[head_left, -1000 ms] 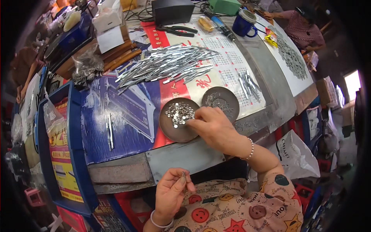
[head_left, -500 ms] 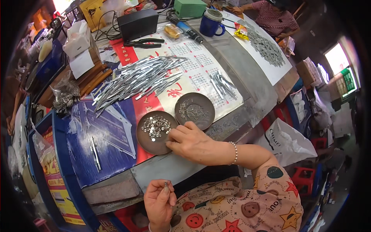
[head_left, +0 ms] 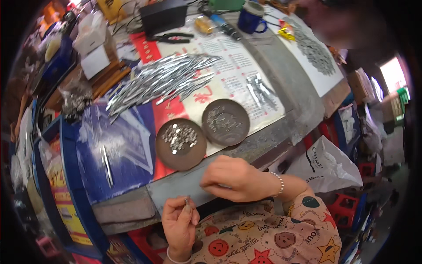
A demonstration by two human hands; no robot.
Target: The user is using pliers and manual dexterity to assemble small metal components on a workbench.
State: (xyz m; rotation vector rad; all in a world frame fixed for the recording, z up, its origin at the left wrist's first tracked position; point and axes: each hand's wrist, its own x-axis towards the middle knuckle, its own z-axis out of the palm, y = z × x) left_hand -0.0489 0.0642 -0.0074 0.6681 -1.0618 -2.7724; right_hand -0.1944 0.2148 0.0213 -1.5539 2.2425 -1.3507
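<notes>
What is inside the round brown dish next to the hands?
The brown dish holds a small heap of tiny shiny metal bits near its middle; bare brown bottom shows around them. Whatever lies beneath the heap is covered. The right hand is just below it, not inside.

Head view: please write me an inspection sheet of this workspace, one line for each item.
Surface: workbench covered with printed paper sheets and a blue sheet at the left.
Job's things: left dish holds small shiny metal pieces; right dish holds fewer; pile of silvery metal strips behind them.
Clutter: blue mug, pliers, black box, white boxes.
Hands: left hand pinches a small metal piece; right hand rests at the bench edge, what it holds cannot be told.
Cables: some wires near the black box.
Surroundings: white plastic bag and red stools on the floor at right.
</notes>
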